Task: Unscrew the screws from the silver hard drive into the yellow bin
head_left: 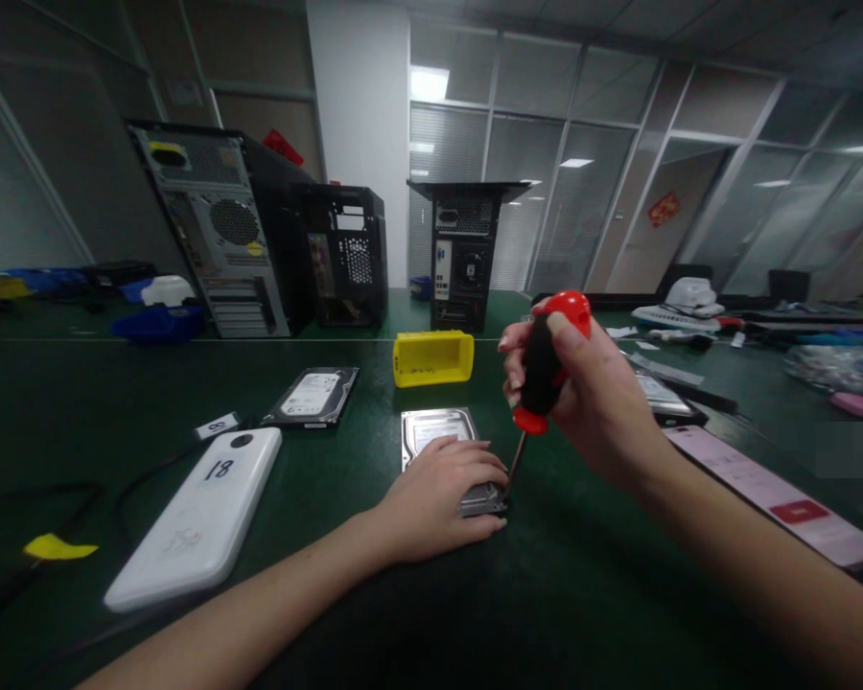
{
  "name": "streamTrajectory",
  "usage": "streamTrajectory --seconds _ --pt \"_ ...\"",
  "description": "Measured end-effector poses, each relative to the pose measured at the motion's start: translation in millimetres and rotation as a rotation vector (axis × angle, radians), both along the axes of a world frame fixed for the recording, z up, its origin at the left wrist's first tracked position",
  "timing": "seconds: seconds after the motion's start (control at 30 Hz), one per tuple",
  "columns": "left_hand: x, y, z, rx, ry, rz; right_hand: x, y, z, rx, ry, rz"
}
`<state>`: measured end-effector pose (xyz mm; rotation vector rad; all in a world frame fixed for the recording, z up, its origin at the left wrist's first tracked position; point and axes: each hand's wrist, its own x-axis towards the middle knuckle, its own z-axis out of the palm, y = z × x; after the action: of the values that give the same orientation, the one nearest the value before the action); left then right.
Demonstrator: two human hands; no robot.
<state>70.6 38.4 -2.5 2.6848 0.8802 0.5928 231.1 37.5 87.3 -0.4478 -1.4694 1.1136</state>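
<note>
A silver hard drive (431, 425) lies on the green table. My left hand (442, 494) rests over its front part, fingers wrapped across it and pressing it down. In my right hand (579, 383) is a screwdriver (543, 369) with a red and black handle, its shaft slanting down to the drive's front right corner. The screw at the tip is too small to make out. Just behind the drive stands a yellow bin (433, 360), its opening facing me.
Another hard drive (312, 395) and a white power bank (199, 517) lie on the left. A phone (777, 494) and a further drive (665, 398) are on the right. Computer cases (464, 259) stand at the back.
</note>
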Motion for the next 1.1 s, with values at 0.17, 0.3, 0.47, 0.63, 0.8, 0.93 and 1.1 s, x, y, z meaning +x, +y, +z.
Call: streamTrajectory --seconds 0.17,0.3,0.47,0.63,0.8,0.93,1.1 --pt "0.7 0.2 0.9 -0.008 -0.001 -0.001 2.3 1.7 -0.4 0.003 0.001 0.07" --pt "0.6 0.3 0.9 -0.012 0.003 -0.008 1.2 -3.2 2.9 -0.033 0.011 0.104" --pt "1.0 -0.5 2.3 -0.018 0.004 -0.002 0.4 -6.5 5.5 -0.068 0.004 0.123" --pt "1.1 -1.0 2.8 -0.018 0.011 -0.004 0.0 -3.5 4.7 -0.035 0.029 0.032" --pt "0.7 -1.1 1.5 -0.004 0.007 0.0 0.3 -2.7 3.8 0.021 0.002 0.019" --pt "0.9 -1.4 1.5 -0.01 0.001 0.002 0.3 -3.4 2.9 0.01 0.013 0.035" --pt "1.1 -1.0 2.0 -0.003 0.004 -0.001 0.0 -5.4 3.5 0.015 0.016 0.044"
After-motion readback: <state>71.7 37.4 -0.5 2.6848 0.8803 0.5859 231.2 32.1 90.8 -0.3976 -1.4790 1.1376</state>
